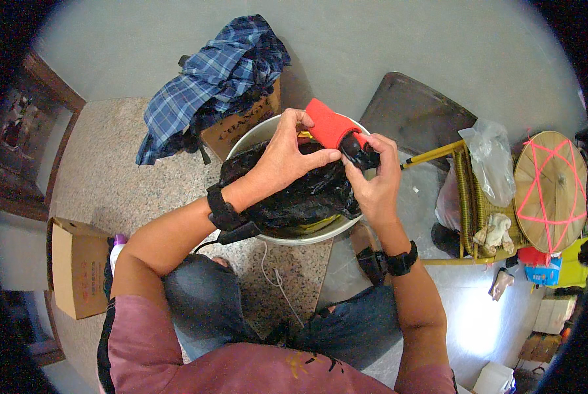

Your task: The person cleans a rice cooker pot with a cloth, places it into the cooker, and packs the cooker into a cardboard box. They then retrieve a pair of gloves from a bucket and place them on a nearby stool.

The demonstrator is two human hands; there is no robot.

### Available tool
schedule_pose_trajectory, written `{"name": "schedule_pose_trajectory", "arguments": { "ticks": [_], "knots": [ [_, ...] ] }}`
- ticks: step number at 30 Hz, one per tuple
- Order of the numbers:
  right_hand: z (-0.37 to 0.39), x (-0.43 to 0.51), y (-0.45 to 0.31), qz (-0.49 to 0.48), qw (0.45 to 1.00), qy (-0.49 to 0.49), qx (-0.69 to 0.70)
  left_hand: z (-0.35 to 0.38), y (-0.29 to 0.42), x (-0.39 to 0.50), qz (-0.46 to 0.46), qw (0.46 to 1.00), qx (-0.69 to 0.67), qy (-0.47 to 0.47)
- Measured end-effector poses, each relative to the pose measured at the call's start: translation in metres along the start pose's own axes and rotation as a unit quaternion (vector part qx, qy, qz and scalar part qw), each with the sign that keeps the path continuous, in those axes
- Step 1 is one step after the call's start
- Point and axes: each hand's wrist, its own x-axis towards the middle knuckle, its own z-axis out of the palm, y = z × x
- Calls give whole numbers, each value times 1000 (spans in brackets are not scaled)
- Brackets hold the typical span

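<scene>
My left hand (pixel 291 152) pinches the edge of a red fabric piece (pixel 329 122) with its fingers, the thumb stretched below it. My right hand (pixel 376 187) grips a glossy black bundle (pixel 355 150), which pokes out of the red fabric's lower right end. Whether the fabric is a sleeve or a wrapped strip, I cannot tell. Both hands are above a round white tub (pixel 318 240) standing before my knees. A crumpled black plastic bag (pixel 294 197) fills much of the tub, and something yellow (pixel 321 225) shows beneath it.
Behind the tub, a blue plaid cloth (pixel 215 74) drapes over a cardboard box (pixel 247 120). A dark panel (pixel 417 113) leans on the wall. To the right are a woven chair (pixel 466 197) and a conical hat (pixel 552 192). Another carton (pixel 82 276) stands left; a white cord (pixel 279 280) lies below the tub.
</scene>
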Motion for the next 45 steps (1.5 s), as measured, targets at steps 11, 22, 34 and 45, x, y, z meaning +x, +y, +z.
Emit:
{"name": "schedule_pose_trajectory", "arguments": {
  "ticks": [11,22,34,45],
  "knots": [
    [-7,1,-28,-119,993,-17,8,1,8,-1,134,989,30,59],
    [-7,4,-14,77,976,9,202,-20,7,13,41,995,78,46],
    [-17,12,-2,342,814,-12,469,-28,-1,16,-51,996,-31,-66],
    [-21,16,-3,369,797,-39,477,-27,1,13,-92,990,-63,-81]
  ]
}}
